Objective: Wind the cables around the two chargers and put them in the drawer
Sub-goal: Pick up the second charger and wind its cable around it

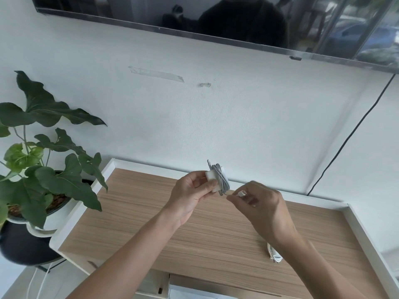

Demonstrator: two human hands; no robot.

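My left hand (pixel 190 190) holds the white charger (pixel 212 180) up over the far edge of the worktop (pixel 151 212), grip closed on its smooth, blocky body. The grey cable (pixel 222 176) already sits around it in several tight, slightly ridged turns. My right hand (pixel 265 208) pinches the cable's free end near its small white plug (pixel 241 193), grip narrow on it. To finish this well, I judge I should keep the last turn taut, lay it flat beside the others and tuck the plug under a loop so nothing springs loose. Charger 2 (pixel 275 254), white and glossy with its cable around it, lies on the matt wood-grain worktop near the right front, partly hidden by my right forearm. The drawer (pixel 194 290) shows open below the front edge.
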